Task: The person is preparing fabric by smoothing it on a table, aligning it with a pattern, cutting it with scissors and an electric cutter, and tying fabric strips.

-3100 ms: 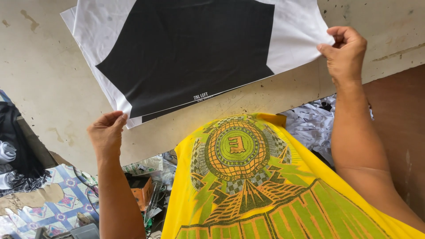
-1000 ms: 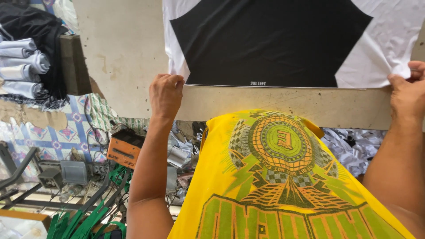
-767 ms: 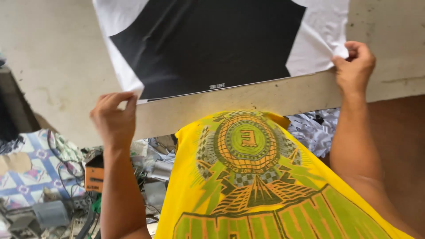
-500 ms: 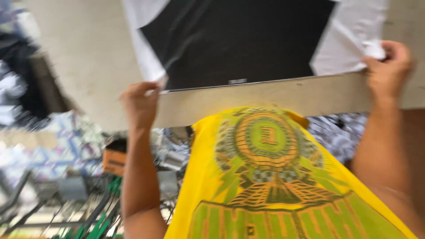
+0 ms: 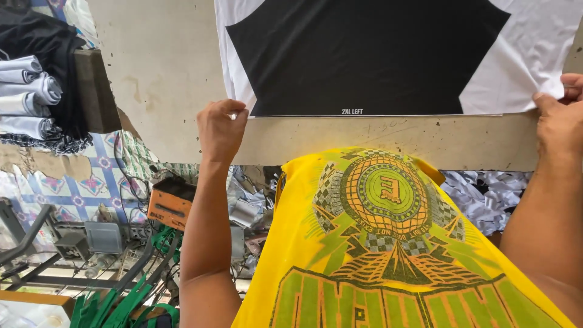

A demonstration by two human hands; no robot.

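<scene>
1. Left hand (image 5: pixel 220 129): curled closed, thumb and fingers pinching the lower left corner of the white sheet (image 5: pixel 534 67), knuckles towards the camera, forearm rising from the bottom of the view.
2. Right hand (image 5: pixel 562 124): at the right edge, partly cut off; thumb pressed over the lower right edge of the same sheet, fingers folded behind it, so gripping it there.
3. White sheet: stretched flat between both hands, lying on the pale worktable (image 5: pixel 164 73) in the upper half of the view, lower edge close to the table's near edge and roughly parallel to it.
4. Black shape (image 5: pixel 364 54): large, angular, filling most of the sheet, widest in the middle, a small line of white print at its lower edge.
5. Yellow shirt (image 5: pixel 388 255): on the person's body, just below the table edge, green and dark printed pattern with a round emblem.
6. Orange box (image 5: pixel 170 206): on the floor beyond the left forearm, among cables and green straps (image 5: pixel 115 304).
7. Rolled grey cloths (image 5: pixel 27 97): stacked at the far left, beside dark fabric.
8. Crumpled silvery scraps (image 5: pixel 486 197): under the table edge, between shirt and right arm.
9. Tiled floor (image 5: pixel 91 188): blue-patterned, left of the orange box.
</scene>
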